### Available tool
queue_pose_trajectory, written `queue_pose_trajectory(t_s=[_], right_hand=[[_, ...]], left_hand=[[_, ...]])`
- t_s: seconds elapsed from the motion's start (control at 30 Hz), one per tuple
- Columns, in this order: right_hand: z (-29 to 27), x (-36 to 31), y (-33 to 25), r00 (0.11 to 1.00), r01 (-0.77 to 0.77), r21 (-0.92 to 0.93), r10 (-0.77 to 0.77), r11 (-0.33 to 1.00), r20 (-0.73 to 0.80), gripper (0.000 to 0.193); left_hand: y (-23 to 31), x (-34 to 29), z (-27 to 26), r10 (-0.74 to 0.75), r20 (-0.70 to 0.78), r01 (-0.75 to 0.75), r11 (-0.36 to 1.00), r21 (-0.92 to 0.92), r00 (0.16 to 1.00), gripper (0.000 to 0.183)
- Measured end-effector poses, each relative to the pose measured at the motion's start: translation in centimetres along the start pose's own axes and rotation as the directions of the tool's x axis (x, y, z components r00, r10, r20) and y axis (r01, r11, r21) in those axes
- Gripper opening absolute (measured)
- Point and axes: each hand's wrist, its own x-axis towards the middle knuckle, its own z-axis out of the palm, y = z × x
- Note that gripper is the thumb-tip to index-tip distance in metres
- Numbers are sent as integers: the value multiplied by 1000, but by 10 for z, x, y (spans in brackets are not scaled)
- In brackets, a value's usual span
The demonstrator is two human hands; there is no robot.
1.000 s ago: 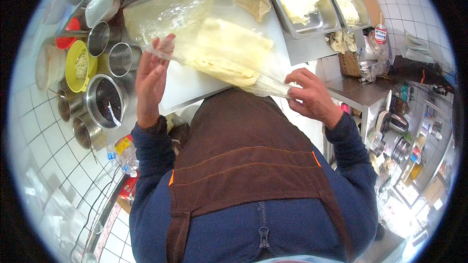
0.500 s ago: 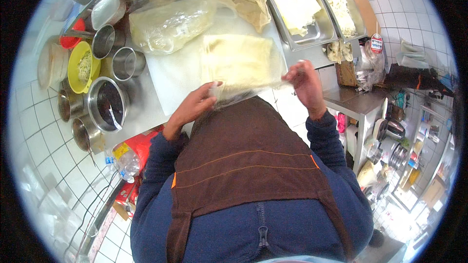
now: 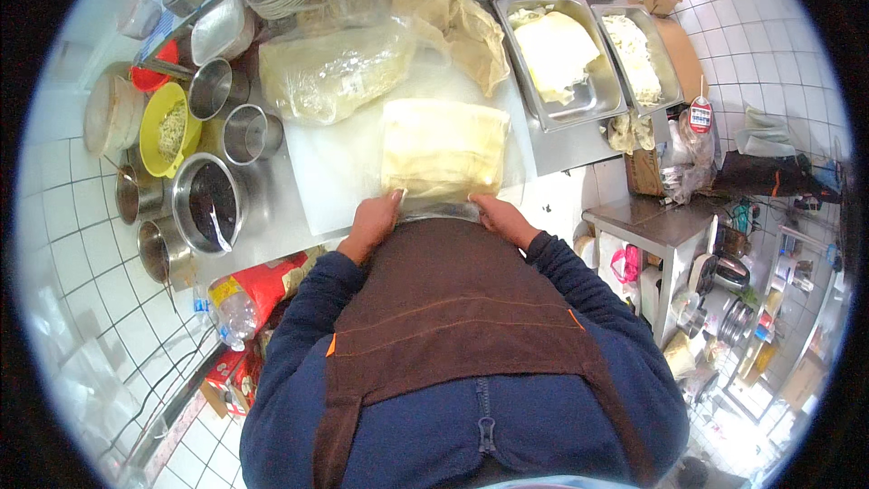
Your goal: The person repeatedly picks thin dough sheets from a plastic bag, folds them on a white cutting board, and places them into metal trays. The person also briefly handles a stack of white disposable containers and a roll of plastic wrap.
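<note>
A flat, pale yellow stack of thin sheets (image 3: 444,147) lies on the white cutting board (image 3: 328,195) in front of me. Clear plastic (image 3: 439,209) shows along its near edge and hangs toward my apron. My left hand (image 3: 373,225) is closed at the near left corner, pinching the plastic. At the near right corner, my right hand (image 3: 504,220) also pinches the plastic between thumb and fingers. Whether either hand grips the sheets too, I cannot tell. Behind the stack rests a large clear plastic bag (image 3: 335,72) with pale contents.
Left of the board stand a yellow colander (image 3: 169,131), steel pots (image 3: 251,134) and a bowl of dark liquid (image 3: 208,204) with a spoon. Steel trays (image 3: 593,95) of pale sheets and shreds sit at the back right. A lower metal table (image 3: 647,220) stands to the right.
My right hand has come down and inward to the stack's near right corner. My left hand has closed at the left corner. The sheets' near edge now lies straighter between them.
</note>
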Motion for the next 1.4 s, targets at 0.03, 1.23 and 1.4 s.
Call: queue_pose_trajectory(t_s=[0.03,1.23,1.4], right_hand=[[-2,0,-2,1000,-8,-25,8,1000,9,42],[-63,80,-85,997,77,722,-37,687,-72,20],[-66,74,-83,996,79,742,-86,666,-29,21]], left_hand=[[0,-2,-1,67,-5,-67,997,-23,998,19],[91,62,-33,19,-89,-89,430,-898,996,18],[91,61,-48,-22,14,23,510,-860,1000,26]])
